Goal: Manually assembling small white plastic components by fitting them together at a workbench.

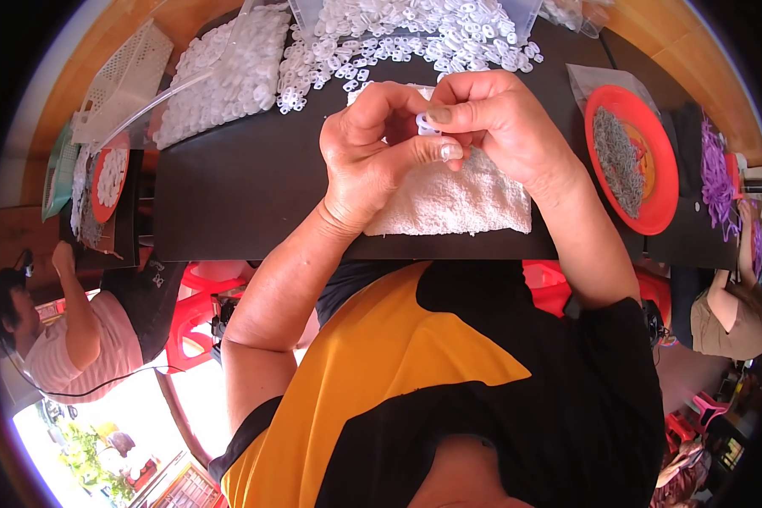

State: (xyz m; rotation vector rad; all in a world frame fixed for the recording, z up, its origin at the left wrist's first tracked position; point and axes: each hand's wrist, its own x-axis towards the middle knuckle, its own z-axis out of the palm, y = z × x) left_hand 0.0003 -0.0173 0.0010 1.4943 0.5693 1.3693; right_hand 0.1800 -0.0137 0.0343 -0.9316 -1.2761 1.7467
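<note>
Over a white cloth [461,203], both hands come together around a small white plastic piece [427,125] with a loop-like opening. My left hand [360,157] has thumb and forefinger closed about its lower side. From the other side, my right hand [508,118] presses its thumb and bent fingers on the piece. The fingers hide part of it, and I cannot tell whether a second small part is between them. Just beyond the hands lies a loose heap of small white plastic pieces [364,59] with holes through them.
A clear bag of white parts [229,72] lies at the far left. At the right, a red-orange bowl [656,190] holds many grey metal bits, with purple strands [717,173] beyond it. A clear bin [525,17] stands at the back. People sit at both sides.
</note>
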